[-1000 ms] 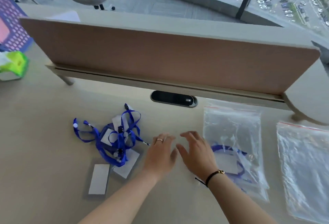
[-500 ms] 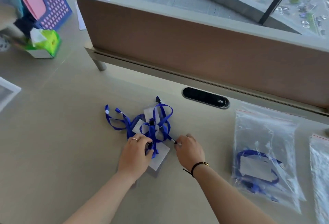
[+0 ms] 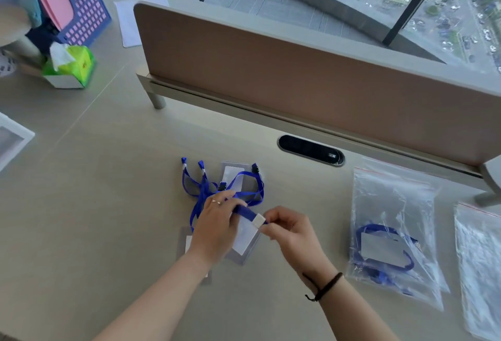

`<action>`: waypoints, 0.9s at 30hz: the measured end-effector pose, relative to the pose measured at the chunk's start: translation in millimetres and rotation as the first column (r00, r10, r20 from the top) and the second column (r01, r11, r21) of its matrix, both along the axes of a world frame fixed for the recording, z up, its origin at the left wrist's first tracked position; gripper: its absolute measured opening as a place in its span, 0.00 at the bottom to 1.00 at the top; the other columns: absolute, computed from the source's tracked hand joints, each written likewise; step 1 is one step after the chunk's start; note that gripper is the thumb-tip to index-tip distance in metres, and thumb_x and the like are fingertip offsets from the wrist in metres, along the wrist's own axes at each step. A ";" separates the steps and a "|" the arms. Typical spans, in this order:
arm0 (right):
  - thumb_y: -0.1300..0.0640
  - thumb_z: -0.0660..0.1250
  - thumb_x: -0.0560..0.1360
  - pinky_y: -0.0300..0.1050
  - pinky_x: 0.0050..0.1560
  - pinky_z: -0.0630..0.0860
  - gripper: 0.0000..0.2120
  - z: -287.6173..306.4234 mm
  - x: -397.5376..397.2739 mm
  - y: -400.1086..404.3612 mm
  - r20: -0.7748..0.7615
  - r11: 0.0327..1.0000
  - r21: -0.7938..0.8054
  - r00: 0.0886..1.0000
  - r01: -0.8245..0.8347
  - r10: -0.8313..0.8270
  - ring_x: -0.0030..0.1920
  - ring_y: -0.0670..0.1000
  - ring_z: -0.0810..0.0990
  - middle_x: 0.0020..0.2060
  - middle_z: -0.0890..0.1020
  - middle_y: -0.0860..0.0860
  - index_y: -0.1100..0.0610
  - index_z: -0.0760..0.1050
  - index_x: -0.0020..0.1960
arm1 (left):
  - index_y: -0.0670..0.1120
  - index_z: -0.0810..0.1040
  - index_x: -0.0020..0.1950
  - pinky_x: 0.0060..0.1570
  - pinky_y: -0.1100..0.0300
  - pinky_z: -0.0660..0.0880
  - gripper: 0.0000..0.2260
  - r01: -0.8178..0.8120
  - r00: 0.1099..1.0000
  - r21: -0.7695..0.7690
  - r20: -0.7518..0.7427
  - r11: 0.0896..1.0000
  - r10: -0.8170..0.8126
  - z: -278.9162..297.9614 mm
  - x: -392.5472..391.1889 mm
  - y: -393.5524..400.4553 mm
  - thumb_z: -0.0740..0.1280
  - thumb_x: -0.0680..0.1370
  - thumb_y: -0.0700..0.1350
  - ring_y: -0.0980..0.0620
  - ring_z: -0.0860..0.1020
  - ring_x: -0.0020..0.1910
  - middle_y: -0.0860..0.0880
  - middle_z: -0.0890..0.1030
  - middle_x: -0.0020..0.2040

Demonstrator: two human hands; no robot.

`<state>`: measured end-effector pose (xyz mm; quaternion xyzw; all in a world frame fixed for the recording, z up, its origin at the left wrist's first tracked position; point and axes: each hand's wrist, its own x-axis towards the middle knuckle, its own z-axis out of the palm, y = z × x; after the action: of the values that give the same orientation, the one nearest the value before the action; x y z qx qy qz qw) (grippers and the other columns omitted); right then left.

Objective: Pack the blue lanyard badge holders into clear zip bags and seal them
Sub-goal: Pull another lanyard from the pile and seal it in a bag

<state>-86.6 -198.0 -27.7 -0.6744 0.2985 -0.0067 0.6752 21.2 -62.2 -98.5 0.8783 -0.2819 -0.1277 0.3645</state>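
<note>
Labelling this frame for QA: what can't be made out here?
- Head view: badge holder under the left hand, mostly covered by hand and wrist.
- Head view: far-right zip bag, cut off by the frame edge; contents blurred.
- Head view: lanyard pile, tangled, so the count is unclear.
- Head view: right hand fingertips curl out of sight.

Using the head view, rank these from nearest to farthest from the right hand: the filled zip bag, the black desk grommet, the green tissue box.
From the right hand:
1. Filled zip bag, on the desk just to its right.
2. Black desk grommet, beyond the hand, below the partition.
3. Green tissue box, far off at the desk's back left.
</note>
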 end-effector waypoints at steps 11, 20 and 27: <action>0.62 0.69 0.73 0.43 0.37 0.71 0.05 -55.9 7.1 -2.8 -0.281 0.995 0.020 0.956 0.098 -0.088 0.34 0.49 0.75 0.31 0.79 0.50 0.58 0.80 0.38 | 0.41 0.76 0.46 0.57 0.50 0.75 0.15 -0.807 0.276 -0.294 -0.955 0.512 -0.113 62.8 38.2 21.8 0.55 0.83 0.48 0.43 0.83 0.52 0.41 0.83 0.47; 0.51 0.73 0.73 0.35 0.31 0.68 0.03 -69.3 13.0 26.6 -0.361 0.981 -0.171 0.932 -0.097 0.029 0.31 0.42 0.73 0.32 0.77 0.42 0.49 0.82 0.42 | 0.44 0.79 0.43 0.48 0.48 0.77 0.22 -0.842 0.163 -0.272 -0.951 0.465 -0.261 75.0 27.8 47.4 0.53 0.83 0.57 0.46 0.71 0.28 0.48 0.67 0.27; 0.52 0.73 0.74 0.33 0.35 0.73 0.03 -67.8 31.6 54.5 -0.358 0.946 -0.194 0.917 -0.259 0.177 0.39 0.44 0.81 0.39 0.84 0.46 0.51 0.82 0.43 | 0.43 0.72 0.44 0.34 0.55 0.65 0.12 -0.861 0.178 -0.089 -0.975 0.500 0.133 32.8 12.7 72.0 0.54 0.76 0.49 0.50 0.56 0.25 0.49 0.62 0.28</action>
<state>-55.0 -143.5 -95.5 -0.7708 0.3287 0.1485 0.5252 33.9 9.9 -65.7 0.5118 0.2736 -0.3229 0.7476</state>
